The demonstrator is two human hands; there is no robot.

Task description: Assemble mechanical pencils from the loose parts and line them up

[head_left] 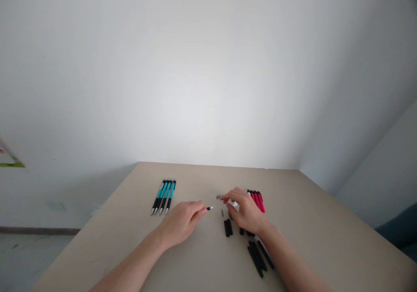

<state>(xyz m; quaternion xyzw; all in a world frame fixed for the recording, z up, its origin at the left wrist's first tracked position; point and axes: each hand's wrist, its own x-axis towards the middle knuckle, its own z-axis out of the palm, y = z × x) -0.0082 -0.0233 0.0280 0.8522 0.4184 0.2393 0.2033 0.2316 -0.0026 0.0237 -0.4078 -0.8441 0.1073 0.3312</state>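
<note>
My left hand (pixel 185 220) is closed around a slim pen refill (pixel 210 208); only its dark and whitish end shows past the fingertips. Over the small parts in the middle of the table, my right hand (pixel 245 207) has thumb and fingers apart. Its fingertips hover beside tiny silvery metal pieces (pixel 218 196), possibly pen tips. Just below lies a thin grey piece, maybe a spring (pixel 222 213). Two short black grips (pixel 228 228) lie nearer to me. More short black pieces (pixel 241 231) are partly hidden beneath the right hand and wrist.
Several turquoise and black pens (pixel 163 196) lie in a row at left. Several pink barrels with black ends (pixel 257 200) sit behind the right hand. Long black tubes (pixel 259 257) rest beside my right forearm. The beige table (pixel 195 261) meets a white wall.
</note>
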